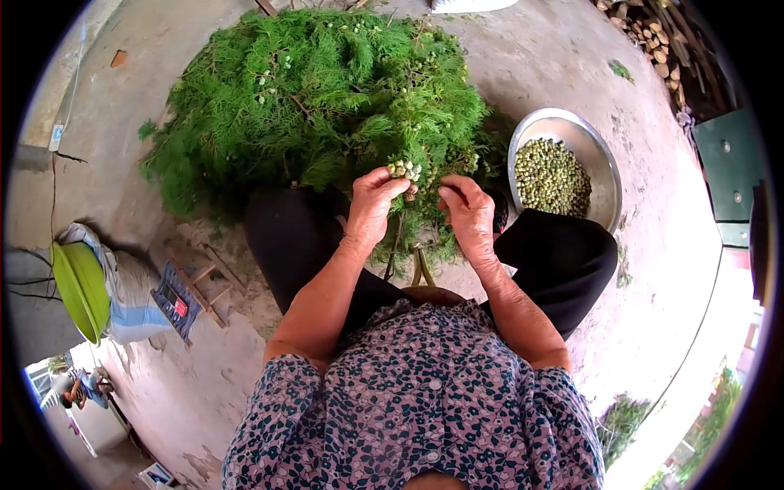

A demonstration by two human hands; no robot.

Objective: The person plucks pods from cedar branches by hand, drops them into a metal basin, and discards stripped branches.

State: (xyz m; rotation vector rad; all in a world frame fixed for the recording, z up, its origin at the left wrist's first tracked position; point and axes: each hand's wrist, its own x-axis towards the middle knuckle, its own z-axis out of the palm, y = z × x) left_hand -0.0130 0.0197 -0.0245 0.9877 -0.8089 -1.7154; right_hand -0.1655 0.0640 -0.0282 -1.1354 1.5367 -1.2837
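My left hand (374,206) is closed, with thumb and fingers pinching a cluster of pale green cones (406,170) on a sprig. A little to its right, my right hand (469,214) is held with thumb and fingertips together; whatever is between them is too small or hidden to make out. Both hands are over the near edge of a large heap of feathery green conifer branches (318,90), which has more pale cones among its foliage. To the right of my right hand, a metal basin (606,175) holds many small greenish cones (551,178).
My knees in black trousers (563,261) flank the work. On the left are a low folding stool (175,302), a stuffed sack (135,286) and a lime-green basin (80,290). Firewood (657,41) is stacked at the upper right. Another person (82,388) is far off at the lower left.
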